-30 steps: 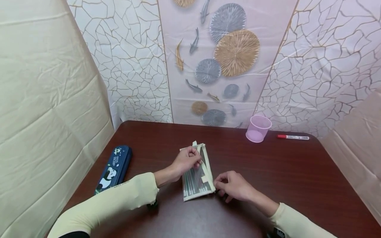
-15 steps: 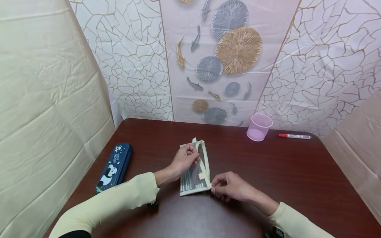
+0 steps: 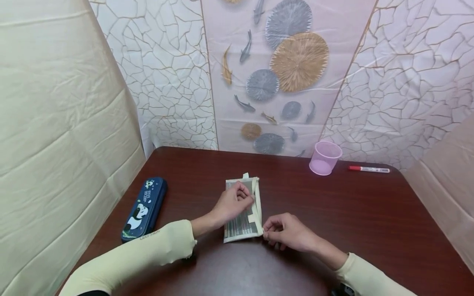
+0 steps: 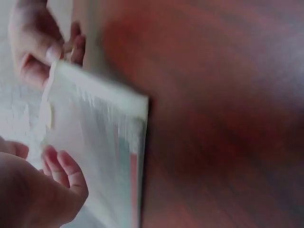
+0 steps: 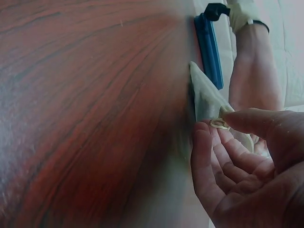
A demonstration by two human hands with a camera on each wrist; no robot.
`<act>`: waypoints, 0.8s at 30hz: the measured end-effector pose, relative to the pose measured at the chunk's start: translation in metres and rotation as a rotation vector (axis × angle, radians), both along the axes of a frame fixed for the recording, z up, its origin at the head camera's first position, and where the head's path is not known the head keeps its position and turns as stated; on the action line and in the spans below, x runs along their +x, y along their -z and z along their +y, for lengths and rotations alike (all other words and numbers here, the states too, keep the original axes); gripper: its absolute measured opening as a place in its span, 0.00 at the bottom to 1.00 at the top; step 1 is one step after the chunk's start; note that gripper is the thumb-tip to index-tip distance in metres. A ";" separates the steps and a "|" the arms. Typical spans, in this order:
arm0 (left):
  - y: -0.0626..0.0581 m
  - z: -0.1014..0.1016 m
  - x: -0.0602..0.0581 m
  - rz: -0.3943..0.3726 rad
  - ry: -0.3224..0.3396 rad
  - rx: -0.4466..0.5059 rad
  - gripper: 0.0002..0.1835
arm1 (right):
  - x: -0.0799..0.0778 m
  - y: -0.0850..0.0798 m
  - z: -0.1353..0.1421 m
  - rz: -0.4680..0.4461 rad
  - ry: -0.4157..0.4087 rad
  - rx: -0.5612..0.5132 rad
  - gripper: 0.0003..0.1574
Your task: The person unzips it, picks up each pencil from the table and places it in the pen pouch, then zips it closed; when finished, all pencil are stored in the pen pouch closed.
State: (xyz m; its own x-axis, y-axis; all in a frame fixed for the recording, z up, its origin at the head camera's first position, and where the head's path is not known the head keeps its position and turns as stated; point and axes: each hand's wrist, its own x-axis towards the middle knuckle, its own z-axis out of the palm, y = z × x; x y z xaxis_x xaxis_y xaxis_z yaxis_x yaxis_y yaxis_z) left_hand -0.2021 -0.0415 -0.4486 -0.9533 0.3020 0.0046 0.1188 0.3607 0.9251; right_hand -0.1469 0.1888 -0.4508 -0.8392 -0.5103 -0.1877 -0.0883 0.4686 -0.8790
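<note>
A see-through pencil pouch (image 3: pixel 240 225) with cream edging lies on the table, several slim sticks showing inside it. My left hand (image 3: pixel 231 203) reaches over it from the left, thumb and curled fingers pinching the zipped edge near the far end. At the near right corner my right hand (image 3: pixel 290 232) pinches the zipper pull, a small pale ring (image 5: pixel 218 124) between thumb and fingers in the right wrist view. The left wrist view shows the pouch (image 4: pixel 99 128) tilted, with both hands along the same edge. My left fingers hide part of that edge in the head view.
A blue pencil case (image 3: pixel 144 209) with a panda print lies on the left of the dark wooden table (image 3: pixel 314 197). At the back right stand a pink cup (image 3: pixel 325 159) and, beside it, a red-capped marker (image 3: pixel 369 169). Patterned cloth hangs behind the table.
The gap at the pouch's zipped edge looks narrower now. My right fingers have closed in on the near corner, and the pouch's near end has shifted slightly away and left.
</note>
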 end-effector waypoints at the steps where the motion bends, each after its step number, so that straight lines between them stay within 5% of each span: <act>1: 0.000 0.000 0.005 0.056 0.033 -0.046 0.11 | 0.000 0.000 0.000 0.002 -0.002 0.001 0.07; 7: -0.006 -0.005 0.035 0.445 0.164 -0.355 0.20 | -0.001 -0.001 -0.001 0.032 -0.021 0.000 0.07; 13: -0.002 -0.011 0.050 0.801 0.189 -0.700 0.25 | -0.001 -0.004 -0.002 0.071 -0.013 0.000 0.07; 24: 0.000 -0.012 0.055 0.960 0.177 -0.814 0.22 | 0.000 -0.007 -0.007 0.076 -0.033 -0.014 0.06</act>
